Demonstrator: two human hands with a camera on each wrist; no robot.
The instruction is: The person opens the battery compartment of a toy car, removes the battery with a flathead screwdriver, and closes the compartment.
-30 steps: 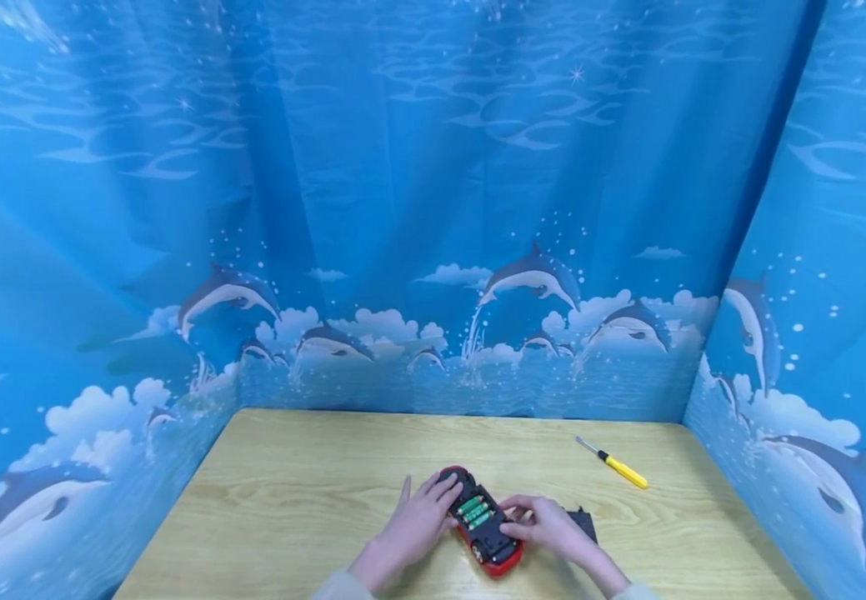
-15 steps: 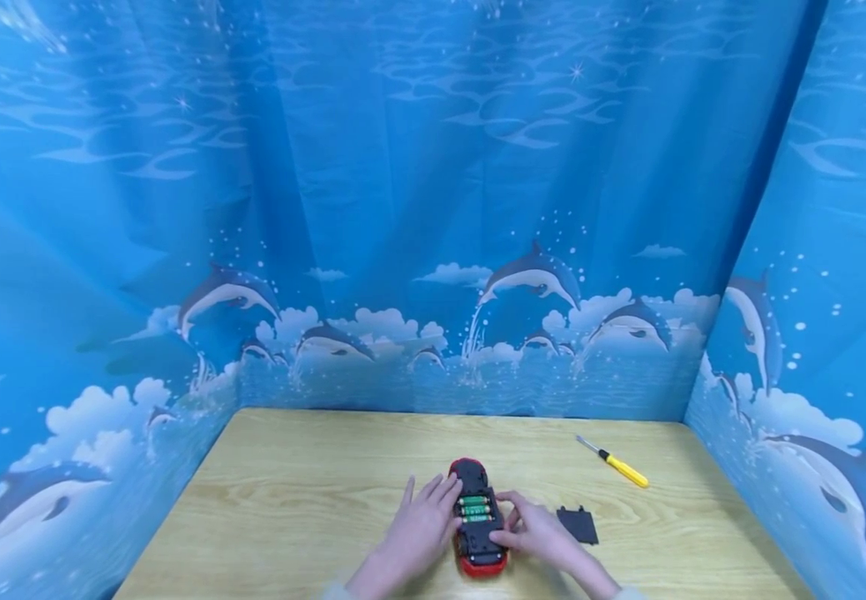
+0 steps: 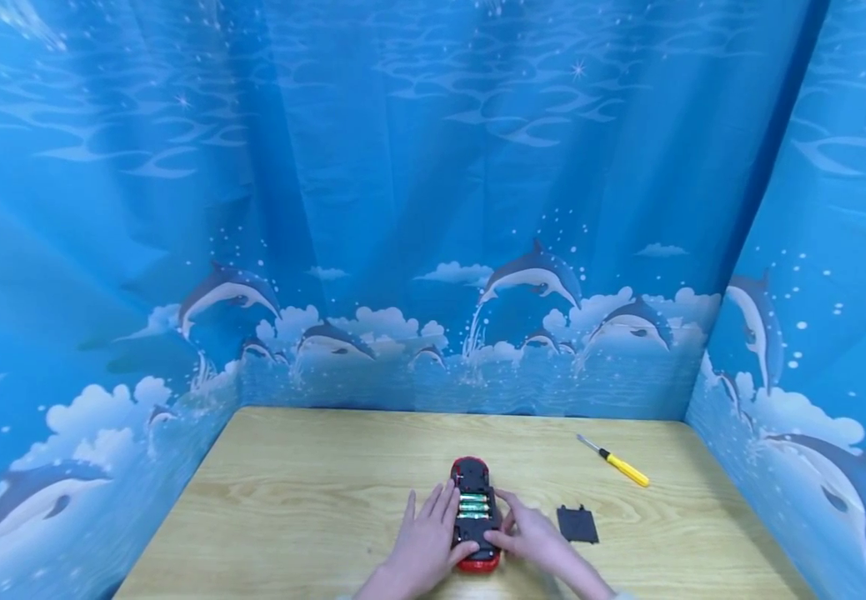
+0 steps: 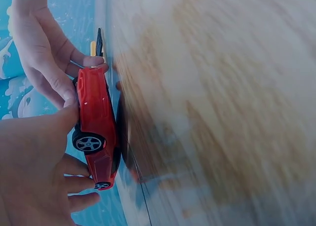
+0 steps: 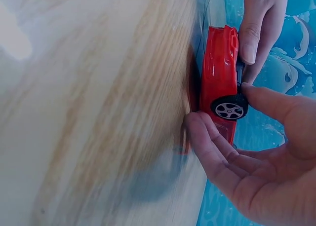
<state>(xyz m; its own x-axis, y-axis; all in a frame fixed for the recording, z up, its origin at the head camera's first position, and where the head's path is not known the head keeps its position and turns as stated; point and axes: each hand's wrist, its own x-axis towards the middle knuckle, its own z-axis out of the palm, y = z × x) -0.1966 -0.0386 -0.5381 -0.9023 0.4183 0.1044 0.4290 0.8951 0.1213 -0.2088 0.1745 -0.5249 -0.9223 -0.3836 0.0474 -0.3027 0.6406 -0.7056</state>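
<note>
A red toy car (image 3: 475, 532) lies upside down on the table, its black underside up and lengthwise to the person. Several green batteries (image 3: 473, 507) show in its uncovered battery bay. My left hand (image 3: 423, 540) lies along the car's left side, fingers straight and thumb on the rear of the underside. On the other side, my right hand (image 3: 533, 535) holds the car between thumb and fingers; in the right wrist view its thumb touches the underside by a wheel (image 5: 230, 108), fingertips low on the red body. A black battery cover (image 3: 578, 525) lies right of that hand.
A yellow-handled screwdriver (image 3: 625, 469) lies at the back right of the wooden table (image 3: 312, 492). Blue dolphin-print curtains (image 3: 402, 208) hang behind the table and along both sides.
The toy car has turned from a slant to nearly straight. My left thumb has come onto its underside. The right hand has shifted slightly left, and the battery cover shows fully.
</note>
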